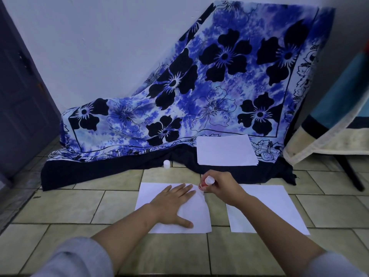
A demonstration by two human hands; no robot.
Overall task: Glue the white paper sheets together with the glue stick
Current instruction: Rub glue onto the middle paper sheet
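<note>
A white paper sheet [196, 214] lies on the tiled floor in front of me. My left hand [173, 204] presses flat on it with fingers spread. My right hand [221, 186] grips a red glue stick [205, 183] with a white end, its tip down at the sheet's top right corner, where the paper is wrinkled. A second white sheet [275, 204] lies to the right, partly under my right forearm. The glue stick's white cap [166, 164] stands on the floor beyond the sheets.
A stack of white paper [225, 149] rests on the dark hem of a blue floral cloth [199, 86] draped against the wall. A dark door [22, 100] is at left. A covered table [339, 124] with a dark leg stands at right.
</note>
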